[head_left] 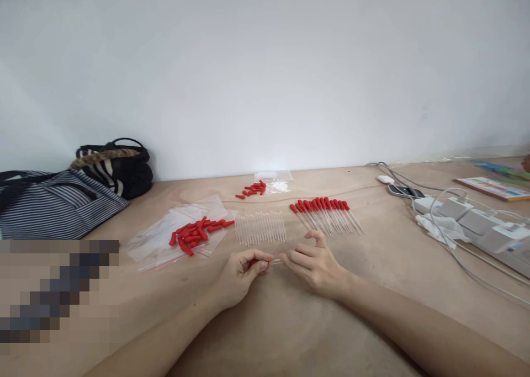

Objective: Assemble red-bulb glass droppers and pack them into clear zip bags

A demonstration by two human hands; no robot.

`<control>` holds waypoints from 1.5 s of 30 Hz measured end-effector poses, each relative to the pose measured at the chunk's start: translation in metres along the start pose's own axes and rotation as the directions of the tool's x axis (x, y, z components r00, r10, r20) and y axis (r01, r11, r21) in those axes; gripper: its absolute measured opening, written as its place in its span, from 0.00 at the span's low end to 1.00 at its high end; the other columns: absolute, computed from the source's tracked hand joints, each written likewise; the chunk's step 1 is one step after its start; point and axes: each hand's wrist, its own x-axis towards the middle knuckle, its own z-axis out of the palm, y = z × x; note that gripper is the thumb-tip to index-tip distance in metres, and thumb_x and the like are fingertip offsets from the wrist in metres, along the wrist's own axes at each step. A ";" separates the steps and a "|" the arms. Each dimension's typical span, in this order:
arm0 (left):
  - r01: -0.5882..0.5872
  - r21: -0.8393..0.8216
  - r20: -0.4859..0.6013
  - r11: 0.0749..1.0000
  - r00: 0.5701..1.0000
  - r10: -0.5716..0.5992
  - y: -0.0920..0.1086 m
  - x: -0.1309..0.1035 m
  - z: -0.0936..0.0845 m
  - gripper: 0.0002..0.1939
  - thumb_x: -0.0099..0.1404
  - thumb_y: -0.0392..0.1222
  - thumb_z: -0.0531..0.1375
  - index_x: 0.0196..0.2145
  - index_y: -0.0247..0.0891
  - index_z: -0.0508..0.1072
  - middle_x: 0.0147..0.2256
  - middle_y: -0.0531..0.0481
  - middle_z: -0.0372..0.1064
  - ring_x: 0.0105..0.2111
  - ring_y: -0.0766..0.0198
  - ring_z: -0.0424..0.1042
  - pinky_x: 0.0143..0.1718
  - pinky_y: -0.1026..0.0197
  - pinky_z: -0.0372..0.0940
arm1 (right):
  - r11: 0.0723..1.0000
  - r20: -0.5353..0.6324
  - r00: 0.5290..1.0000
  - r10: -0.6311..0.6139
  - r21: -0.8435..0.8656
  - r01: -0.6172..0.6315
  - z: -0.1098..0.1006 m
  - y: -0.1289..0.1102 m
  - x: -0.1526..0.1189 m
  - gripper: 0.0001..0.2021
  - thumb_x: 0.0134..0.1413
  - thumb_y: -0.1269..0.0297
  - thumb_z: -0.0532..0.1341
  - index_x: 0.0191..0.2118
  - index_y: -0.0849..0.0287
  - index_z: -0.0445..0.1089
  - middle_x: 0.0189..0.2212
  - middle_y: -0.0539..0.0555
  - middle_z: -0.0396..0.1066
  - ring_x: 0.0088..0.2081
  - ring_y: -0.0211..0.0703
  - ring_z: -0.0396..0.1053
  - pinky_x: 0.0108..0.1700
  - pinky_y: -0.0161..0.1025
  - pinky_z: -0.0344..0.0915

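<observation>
While both hands meet over the near middle of the tabletop [285,333], head view, your left hand [242,275] pinches a red bulb [253,263] between thumb and fingers; your right hand [314,264] has a clear tube [276,261] in its fingertips, one finger lifted free. Tube bridges the short gap between your hands; how deep it sits in the bulb is hidden.

Clock read from the held piece, twelve toward the wall [290,79]. Loose red bulbs [192,238] at ten, heaped on plastic bags [159,239]. Row of bare tubes [260,228] just short of twelve. Bulb-capped tubes [327,214] at two, red ends away from you. Smaller bulb heap [254,189] about twelve, farther off.

Handling, by judgement: everything light. Bulb looks soft and rubbery, likely grippy; hold it near the neck, since squeezing the belly would only fold it. Tube looks thin, smooth and stiff, glass or plastic unclear; treat as breakable. Take it close to the bulb's mouth, push straight along its length, twist gently. A grip far out gives leverage to bend or snap it, and smooth walls may slide through your fingertips.
</observation>
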 end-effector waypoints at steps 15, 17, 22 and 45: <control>-0.146 0.135 -0.062 0.980 0.986 0.155 -0.011 0.002 -0.002 0.06 0.54 0.39 0.60 0.31 0.35 0.70 0.30 0.49 0.70 0.32 0.63 0.69 0.34 0.62 0.65 | 0.955 0.130 0.962 0.238 0.147 -0.256 0.002 0.000 -0.001 0.09 0.52 0.73 0.51 0.31 0.60 0.68 0.20 0.46 0.64 0.24 0.32 0.59 0.42 0.41 0.45; -0.073 0.126 -0.091 0.989 0.992 0.085 -0.011 0.001 -0.001 0.09 0.55 0.40 0.60 0.35 0.36 0.70 0.28 0.50 0.70 0.29 0.64 0.70 0.30 0.63 0.65 | 0.952 0.136 0.960 0.246 0.154 -0.266 0.001 -0.002 -0.001 0.09 0.52 0.73 0.51 0.31 0.60 0.68 0.21 0.46 0.65 0.24 0.32 0.59 0.42 0.41 0.45; 0.036 0.042 -0.217 0.998 0.976 -0.026 -0.003 -0.001 0.004 0.15 0.50 0.41 0.61 0.37 0.35 0.70 0.29 0.49 0.73 0.31 0.61 0.73 0.33 0.61 0.67 | 0.937 0.166 0.947 0.275 0.172 -0.303 0.002 -0.011 -0.001 0.10 0.54 0.72 0.50 0.32 0.60 0.68 0.21 0.47 0.65 0.23 0.32 0.58 0.41 0.41 0.46; 0.120 -0.148 -0.076 0.982 0.988 -0.132 0.006 -0.002 0.005 0.14 0.45 0.42 0.66 0.31 0.35 0.71 0.24 0.51 0.73 0.25 0.65 0.71 0.32 0.60 0.67 | 0.998 0.058 0.997 -0.058 0.002 0.058 -0.003 0.004 0.003 0.15 0.59 0.76 0.45 0.30 0.61 0.68 0.19 0.45 0.64 0.23 0.30 0.57 0.47 0.44 0.45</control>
